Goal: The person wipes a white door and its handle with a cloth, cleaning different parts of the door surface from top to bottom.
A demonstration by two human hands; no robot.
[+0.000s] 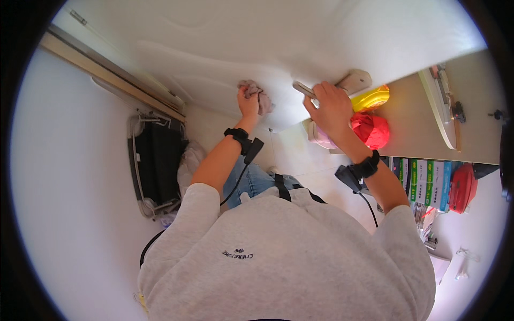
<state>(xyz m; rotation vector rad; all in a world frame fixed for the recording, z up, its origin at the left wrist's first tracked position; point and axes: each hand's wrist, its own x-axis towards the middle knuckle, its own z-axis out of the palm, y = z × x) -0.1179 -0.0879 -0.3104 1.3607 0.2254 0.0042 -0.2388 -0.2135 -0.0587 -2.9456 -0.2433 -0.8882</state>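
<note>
A white door [225, 44] with moulded curves on its face spans the upper part of the view. My left hand [248, 105] holds a crumpled greyish-pink cloth [265, 102] against the lower part of the door face. To the right, my right hand [332, 107] grips the metal lever handle [304, 89], with the fingers wrapped over it. The handle's base plate [356, 80] shows just beyond my knuckles. A black strap with a small device sits on each wrist.
A folded black frame chair or cot [156, 160] leans by the left wall, near the wooden door frame [112, 84]. At right are a yellow plastic item [371, 99], a red bag [373, 130], shelved paper packs [425, 180] and a red case [461, 188].
</note>
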